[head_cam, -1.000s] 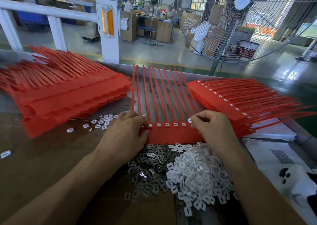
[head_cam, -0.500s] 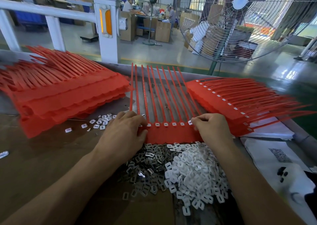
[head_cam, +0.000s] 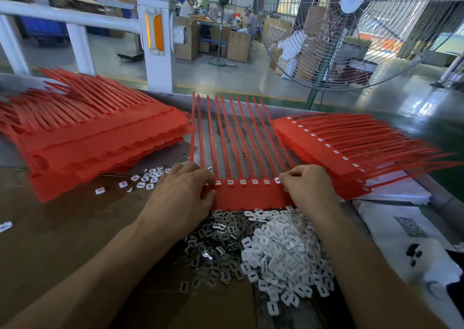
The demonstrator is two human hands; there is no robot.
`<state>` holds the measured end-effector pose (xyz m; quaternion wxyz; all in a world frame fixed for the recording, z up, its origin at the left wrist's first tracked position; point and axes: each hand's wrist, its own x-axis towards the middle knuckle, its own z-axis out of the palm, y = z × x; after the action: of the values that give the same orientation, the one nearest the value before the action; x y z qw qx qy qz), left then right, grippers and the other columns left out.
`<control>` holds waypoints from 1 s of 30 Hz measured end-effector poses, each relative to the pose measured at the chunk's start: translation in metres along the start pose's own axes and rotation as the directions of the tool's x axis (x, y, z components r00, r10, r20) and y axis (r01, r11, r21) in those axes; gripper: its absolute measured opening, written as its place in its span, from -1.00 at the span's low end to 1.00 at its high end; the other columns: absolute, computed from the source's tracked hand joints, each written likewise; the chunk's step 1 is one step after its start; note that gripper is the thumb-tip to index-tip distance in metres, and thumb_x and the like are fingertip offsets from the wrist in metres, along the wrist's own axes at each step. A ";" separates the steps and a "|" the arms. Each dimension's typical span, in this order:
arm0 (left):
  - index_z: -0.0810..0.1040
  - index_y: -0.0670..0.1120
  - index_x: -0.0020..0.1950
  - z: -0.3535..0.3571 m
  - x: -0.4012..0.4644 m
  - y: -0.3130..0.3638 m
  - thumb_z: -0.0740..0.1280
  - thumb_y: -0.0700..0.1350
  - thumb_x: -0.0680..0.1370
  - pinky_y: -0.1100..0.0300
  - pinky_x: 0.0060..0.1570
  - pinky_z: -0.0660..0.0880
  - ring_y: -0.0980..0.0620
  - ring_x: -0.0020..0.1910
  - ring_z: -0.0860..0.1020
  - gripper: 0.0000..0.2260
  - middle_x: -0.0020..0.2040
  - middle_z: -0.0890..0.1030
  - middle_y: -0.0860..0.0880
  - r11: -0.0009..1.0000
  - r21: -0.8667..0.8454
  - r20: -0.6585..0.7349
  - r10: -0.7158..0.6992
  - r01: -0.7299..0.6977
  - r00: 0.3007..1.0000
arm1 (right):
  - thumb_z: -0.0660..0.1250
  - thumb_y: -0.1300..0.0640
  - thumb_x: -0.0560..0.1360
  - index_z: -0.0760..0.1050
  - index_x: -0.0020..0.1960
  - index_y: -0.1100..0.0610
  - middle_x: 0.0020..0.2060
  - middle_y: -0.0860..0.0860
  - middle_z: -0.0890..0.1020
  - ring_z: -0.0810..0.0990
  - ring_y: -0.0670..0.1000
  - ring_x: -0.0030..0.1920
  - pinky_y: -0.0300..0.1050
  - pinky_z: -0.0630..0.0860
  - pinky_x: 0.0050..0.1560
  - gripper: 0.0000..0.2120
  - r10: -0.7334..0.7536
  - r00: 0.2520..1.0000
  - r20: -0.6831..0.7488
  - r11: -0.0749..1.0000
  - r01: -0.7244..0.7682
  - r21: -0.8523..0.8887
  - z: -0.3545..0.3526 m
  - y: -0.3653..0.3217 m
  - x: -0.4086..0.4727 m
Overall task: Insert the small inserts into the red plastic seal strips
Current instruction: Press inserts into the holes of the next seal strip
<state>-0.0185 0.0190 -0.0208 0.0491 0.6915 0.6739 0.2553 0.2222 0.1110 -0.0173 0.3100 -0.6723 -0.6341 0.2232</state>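
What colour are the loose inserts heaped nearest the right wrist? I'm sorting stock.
White inserts, beside a grey metallic heap; the head view shows it.

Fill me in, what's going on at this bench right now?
A person is fitting small inserts into a sheet of red seal strips lying flat on the bench. The left hand presses down the sheet's left end, while the right hand pinches at the rightmost slot. White inserts already sit along the row of slots between the hands. Loose white inserts and metal inserts are heaped just in front. A finished stack lies right, an unfilled stack left.
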 end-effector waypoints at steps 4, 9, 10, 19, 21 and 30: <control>0.56 0.14 0.25 0.000 0.000 -0.001 0.31 0.09 0.60 0.02 0.37 0.35 0.08 0.32 0.36 -0.76 0.25 0.52 0.15 1.000 0.002 0.001 0.003 -0.003 1.000 | 0.43 0.05 0.52 0.66 -0.23 0.04 -0.32 -0.03 0.71 0.66 -0.01 -0.26 -0.10 0.49 -0.26 -0.84 -0.002 1.000 0.007 1.000 0.002 -0.018 0.000 -0.002 0.000; 0.57 0.13 0.23 0.001 0.000 -0.001 0.32 0.08 0.59 0.02 0.34 0.37 0.07 0.28 0.39 -0.78 0.22 0.53 0.15 1.000 0.003 -0.013 0.012 -0.012 1.000 | 0.44 0.07 0.52 0.66 -0.23 0.07 -0.35 -0.01 0.70 0.66 0.02 -0.28 -0.09 0.53 -0.27 -0.83 -0.008 1.000 -0.008 0.999 0.008 -0.046 0.000 -0.004 -0.001; 0.57 0.13 0.23 0.001 0.000 -0.001 0.32 0.08 0.59 0.01 0.34 0.38 0.07 0.28 0.39 -0.78 0.21 0.53 0.15 1.000 0.005 -0.013 0.013 -0.013 1.000 | 0.45 0.07 0.52 0.66 -0.23 0.06 -0.35 -0.01 0.69 0.66 0.01 -0.28 -0.10 0.53 -0.26 -0.84 -0.012 1.000 -0.010 0.999 0.012 -0.049 0.000 -0.004 -0.001; 0.58 0.13 0.22 0.002 0.000 -0.001 0.32 0.07 0.59 0.01 0.33 0.37 0.06 0.28 0.39 -0.79 0.20 0.54 0.15 1.000 -0.003 -0.017 0.012 -0.012 1.000 | 0.42 0.13 0.54 0.72 -0.12 0.04 -0.23 -0.12 0.69 0.63 -0.10 -0.18 -0.15 0.44 -0.23 -0.88 -0.129 0.992 -0.015 0.989 0.127 -0.081 -0.003 -0.003 -0.007; 0.58 0.13 0.22 0.002 0.000 -0.002 0.32 0.07 0.60 0.01 0.34 0.37 0.06 0.28 0.39 -0.78 0.20 0.54 0.15 1.000 -0.001 -0.015 0.013 -0.013 1.000 | 0.40 0.14 0.54 0.74 -0.10 0.04 -0.22 -0.13 0.70 0.62 -0.16 -0.20 -0.27 0.42 -0.27 -0.87 -0.150 0.989 0.000 0.984 0.149 -0.093 -0.005 -0.003 -0.009; 0.57 0.14 0.24 0.002 0.000 -0.002 0.32 0.08 0.60 0.00 0.36 0.37 0.07 0.30 0.38 -0.78 0.22 0.53 0.15 1.000 -0.001 -0.015 0.007 -0.007 1.000 | 0.31 0.14 0.56 0.74 0.04 0.03 -0.05 -0.06 0.74 0.68 0.00 -0.06 -0.05 0.61 -0.01 -0.78 -0.242 0.962 0.126 0.901 0.271 -0.340 -0.016 -0.015 -0.022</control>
<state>-0.0195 0.0199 -0.0231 0.0437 0.6920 0.6717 0.2609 0.2204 0.0872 0.0021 0.1848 -0.6182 -0.7587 0.0899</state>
